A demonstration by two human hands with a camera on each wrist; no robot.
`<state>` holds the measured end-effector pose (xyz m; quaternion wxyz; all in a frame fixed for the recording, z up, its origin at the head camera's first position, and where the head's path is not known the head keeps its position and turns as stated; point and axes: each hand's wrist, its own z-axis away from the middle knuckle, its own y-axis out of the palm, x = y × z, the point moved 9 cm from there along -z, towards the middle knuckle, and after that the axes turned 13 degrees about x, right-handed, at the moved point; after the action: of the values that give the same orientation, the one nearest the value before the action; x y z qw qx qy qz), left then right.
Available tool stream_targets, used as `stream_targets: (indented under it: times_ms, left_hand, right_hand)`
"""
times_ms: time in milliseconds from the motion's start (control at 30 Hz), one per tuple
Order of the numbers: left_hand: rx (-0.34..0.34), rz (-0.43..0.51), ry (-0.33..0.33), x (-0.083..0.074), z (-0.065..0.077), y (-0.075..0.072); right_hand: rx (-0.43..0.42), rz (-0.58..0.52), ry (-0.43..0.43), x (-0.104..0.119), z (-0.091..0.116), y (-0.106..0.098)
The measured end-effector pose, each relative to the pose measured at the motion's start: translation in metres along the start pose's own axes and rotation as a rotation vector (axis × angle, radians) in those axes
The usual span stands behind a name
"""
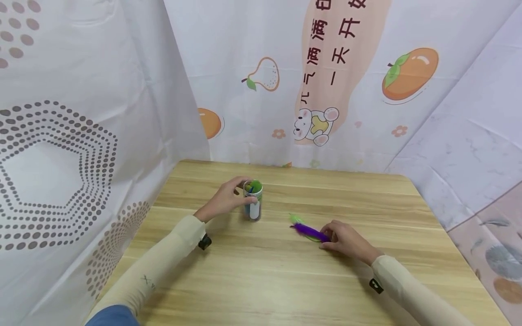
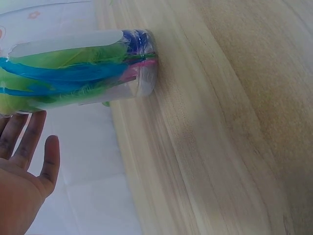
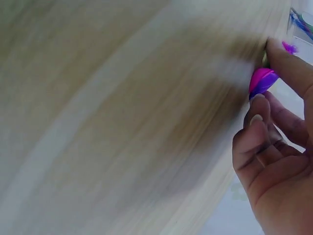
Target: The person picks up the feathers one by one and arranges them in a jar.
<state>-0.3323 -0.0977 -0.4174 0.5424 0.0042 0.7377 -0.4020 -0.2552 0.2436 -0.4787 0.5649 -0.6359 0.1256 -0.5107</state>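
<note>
A clear jar (image 1: 254, 209) with a pale label stands upright on the table, left of the middle. Its feathers (image 2: 83, 76), green, blue and pink, show through the wall in the left wrist view. My left hand (image 1: 227, 195) holds the jar near its rim, thumb on the near side and fingers behind. Farther right, my right hand (image 1: 350, 241) pinches the end of a purple feather (image 1: 311, 232) between thumb and fingers, low over the table. A light green feather (image 1: 295, 219) lies along it, partly covered. Magenta and violet colour shows on the pinched feather (image 3: 263, 81) in the right wrist view.
The wooden table (image 1: 244, 280) spans the area under both arms. Printed white cloth (image 1: 236, 45) hangs behind its back edge, and more cloth (image 1: 53, 172) hangs along the left side. Small black devices (image 1: 205, 242) are strapped at both wrists.
</note>
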Motion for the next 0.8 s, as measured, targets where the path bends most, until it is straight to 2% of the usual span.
stream_targets:
  times_ms: [133,433,567,800]
  left_hand:
    - [0.0,0.008,-0.002,0.001,0.0,0.0]
    - [-0.003,-0.001,0.008,0.0,0.001,0.0]
    - [-0.009,-0.012,0.01,-0.001,0.001,0.001]
    - [-0.018,0.003,0.006,-0.001,0.001,0.0]
  right_hand:
    - [-0.028,0.021,0.004,0.001,0.001,-0.002]
    - [-0.151,0.084,0.048,-0.001,0.009,-0.015]
    - [-0.2,0.066,0.05,-0.004,0.011,-0.02]
    - [-0.234,0.023,0.034,-0.006,0.012,-0.025]
